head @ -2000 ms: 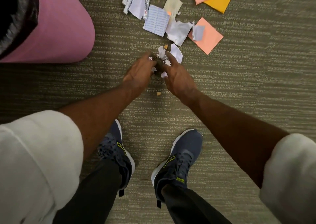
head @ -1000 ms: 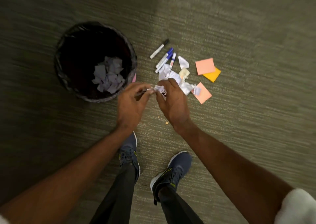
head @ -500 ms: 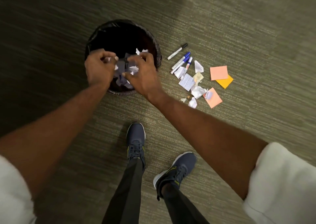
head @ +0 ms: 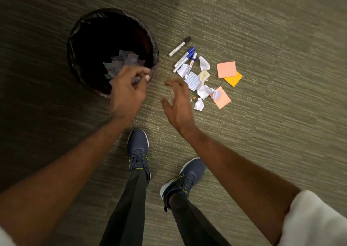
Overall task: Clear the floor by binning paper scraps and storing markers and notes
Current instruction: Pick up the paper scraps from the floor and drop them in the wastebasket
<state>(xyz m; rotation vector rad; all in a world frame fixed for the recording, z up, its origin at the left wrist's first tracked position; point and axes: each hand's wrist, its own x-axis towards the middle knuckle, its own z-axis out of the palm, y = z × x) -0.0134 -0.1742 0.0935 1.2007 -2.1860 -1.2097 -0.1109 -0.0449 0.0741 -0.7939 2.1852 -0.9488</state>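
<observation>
A round bin with a black liner (head: 75, 30) stands on the carpet at upper left, with torn paper scraps (head: 124, 60) inside. My left hand (head: 125, 93) hovers over its near rim, fingers curled around a greyish paper scrap (head: 136, 80). My right hand (head: 180, 105) is above the carpet just right of the bin, fingers spread and holding nothing. To its right lie white paper scraps (head: 204, 91), a printed slip (head: 193, 80), a black-capped marker (head: 179, 46) and two blue-capped markers (head: 185, 57). Further right are pink (head: 226, 69) and orange (head: 233, 79) sticky notes.
Another pink sticky note (head: 222, 99) lies by the scraps with a small paper piece on it. My two dark shoes (head: 138, 148) (head: 185, 178) stand on the grey-green carpet below the hands. Tiny crumbs of paper dot the carpet near the scrap pile.
Both hands carried scraps from the floor pile to the bin. Since then my right hand has let go and drawn back toward the pile; my left has come to the near rim.
</observation>
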